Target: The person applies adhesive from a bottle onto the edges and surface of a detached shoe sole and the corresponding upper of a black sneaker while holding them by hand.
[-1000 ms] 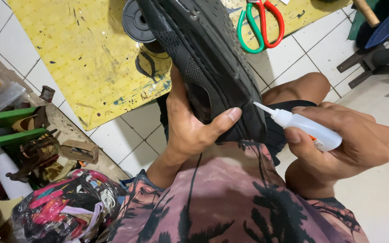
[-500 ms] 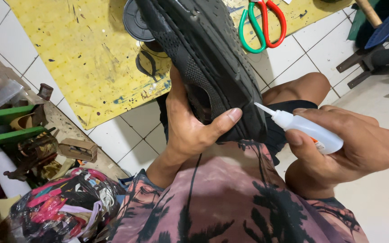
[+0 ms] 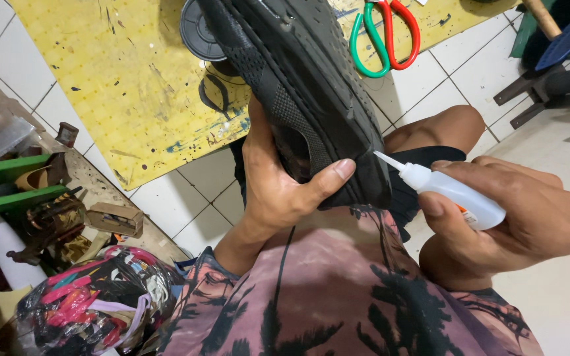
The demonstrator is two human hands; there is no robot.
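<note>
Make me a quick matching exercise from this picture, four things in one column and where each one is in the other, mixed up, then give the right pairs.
Things:
1. black shoe
2. glue bottle
3. scissors
4. bag of colourful bands

Places:
A. lying on the yellow mat
B. in the right hand
C. on the floor at lower left
D. in the left hand

Pairs: 1-D, 2-B, 3-A, 4-C

White tiled floor (image 3: 179, 198) (dark grout) under a yellow mat (image 3: 120, 79).
</note>
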